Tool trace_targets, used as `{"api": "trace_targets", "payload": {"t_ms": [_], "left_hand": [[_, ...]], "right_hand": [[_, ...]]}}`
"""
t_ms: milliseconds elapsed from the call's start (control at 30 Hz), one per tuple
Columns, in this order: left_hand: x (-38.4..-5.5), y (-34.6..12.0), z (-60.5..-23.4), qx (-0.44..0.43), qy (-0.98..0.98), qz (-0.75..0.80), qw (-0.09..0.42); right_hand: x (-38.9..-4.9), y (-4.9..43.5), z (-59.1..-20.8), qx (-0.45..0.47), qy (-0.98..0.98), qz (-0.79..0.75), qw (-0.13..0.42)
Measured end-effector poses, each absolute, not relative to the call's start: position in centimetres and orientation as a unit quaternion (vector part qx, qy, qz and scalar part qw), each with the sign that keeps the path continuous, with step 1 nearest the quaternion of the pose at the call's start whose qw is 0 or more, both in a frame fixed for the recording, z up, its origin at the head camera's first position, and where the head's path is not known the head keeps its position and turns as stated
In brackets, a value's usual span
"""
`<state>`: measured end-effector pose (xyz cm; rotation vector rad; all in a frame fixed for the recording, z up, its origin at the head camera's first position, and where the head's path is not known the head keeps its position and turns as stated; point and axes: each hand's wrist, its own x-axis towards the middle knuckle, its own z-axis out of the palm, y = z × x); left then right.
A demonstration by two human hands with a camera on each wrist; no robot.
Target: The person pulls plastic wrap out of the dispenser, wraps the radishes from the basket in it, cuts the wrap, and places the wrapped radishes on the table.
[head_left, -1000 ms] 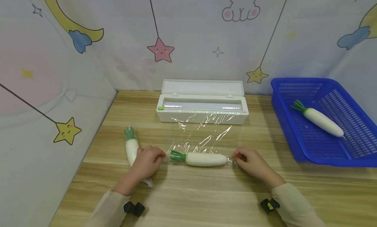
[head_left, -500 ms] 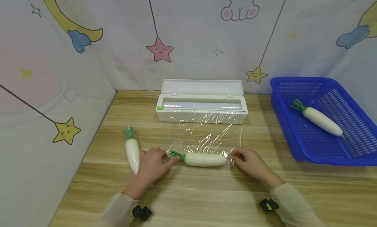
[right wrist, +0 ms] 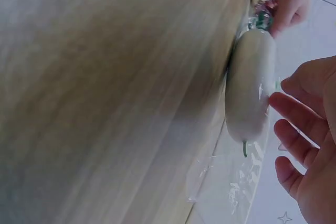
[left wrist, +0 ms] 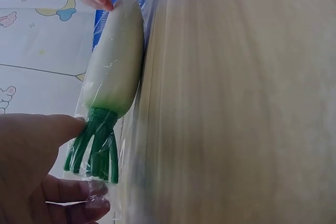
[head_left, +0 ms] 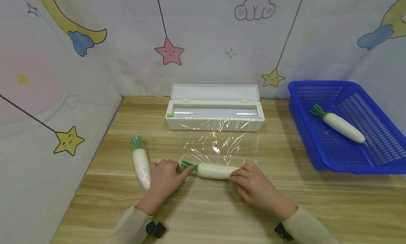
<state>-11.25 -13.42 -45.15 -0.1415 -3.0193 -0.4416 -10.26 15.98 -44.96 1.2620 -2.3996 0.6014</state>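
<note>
A white radish with green leaves lies crosswise on the table, with clear cling film over and around it. My left hand holds its leafy end; in the left wrist view the thumb touches the leaves and the fingertips meet the film at the leaf tips. My right hand touches the root end, its fingers loosely bent and spread apart. Left of my left hand lies a film-wrapped radish, its lower end hidden by that hand.
Behind the radish stands a white cling film box with its lid up, the film running from its roll toward me. A blue basket at the right holds another radish. Patterned cloth walls border the wooden table.
My left thumb has moved right onto the leaves. My right hand has left the film's edge and moved left onto the radish's root end. The view has shifted slightly.
</note>
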Motion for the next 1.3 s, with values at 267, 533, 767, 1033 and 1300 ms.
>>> {"api": "trace_targets", "payload": {"t_ms": [267, 533, 767, 1033, 1300], "left_hand": [[-11.1, -13.3, -45.6, -0.093, -0.970, -0.197, 0.108], [-11.0, -13.1, -46.3, -0.313, -0.905, -0.228, 0.178], [-11.1, -12.8, -46.3, -0.394, -0.868, -0.226, 0.200], [-11.3, -12.7, -46.6, -0.393, -0.873, -0.215, 0.193], [-11.9, -12.5, -46.2, -0.335, -0.907, -0.206, 0.151]], "right_hand": [[-10.5, 15.8, -45.5, 0.403, -0.875, 0.214, 0.163], [-10.8, 15.7, -45.7, 0.395, -0.877, 0.223, 0.160], [-10.9, 15.4, -45.4, 0.384, -0.885, 0.218, 0.146], [-11.2, 15.3, -45.5, 0.374, -0.893, 0.212, 0.134], [-12.2, 15.3, -45.8, 0.377, -0.885, 0.231, 0.143]]}}
